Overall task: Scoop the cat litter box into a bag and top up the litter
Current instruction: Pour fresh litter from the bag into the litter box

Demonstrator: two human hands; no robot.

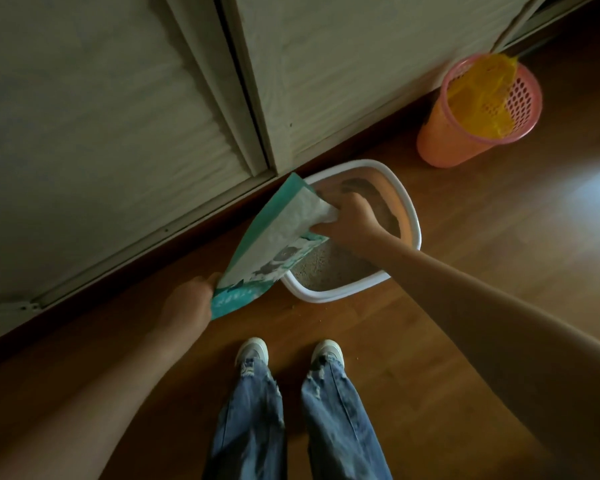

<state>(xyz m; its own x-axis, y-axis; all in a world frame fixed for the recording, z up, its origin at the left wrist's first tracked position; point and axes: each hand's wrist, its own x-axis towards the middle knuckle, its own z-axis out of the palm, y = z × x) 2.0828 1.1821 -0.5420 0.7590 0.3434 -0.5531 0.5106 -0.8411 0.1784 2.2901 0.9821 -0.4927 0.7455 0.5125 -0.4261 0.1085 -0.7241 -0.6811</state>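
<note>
— What's being held there, mid-frame?

— A teal-and-white litter bag [274,244], tilted with its upper end over the left part of the litter box [409,216]. The left hand [187,303] grips the bag's lower corner, fingers curled round the edge. The right hand [350,223] has the crumpled white top of the bag bunched in its fingers, right above the box.

— Any name on the bag?

— There's a dark picture, maybe a cat, on the printed face, and pale lettering along the teal strip near the lower corner, but it's too blurred to read. No brand I can make out.

— And the box?

— White rim, peach inner walls, sitting on the wooden floor [465,271] at centre frame, close to the pale wardrobe doors [118,116] that fill the upper left. Grey litter [323,268] covers the near end. A few crumbs lie on the floor just below the rim.

— Anything else about?

— A pink perforated bin [444,143] in the upper right, well apart from the box, with something yellow and slotted [478,91] standing in it. At the bottom, blue ripped jeans [250,410] and white shoes [252,349].
</note>
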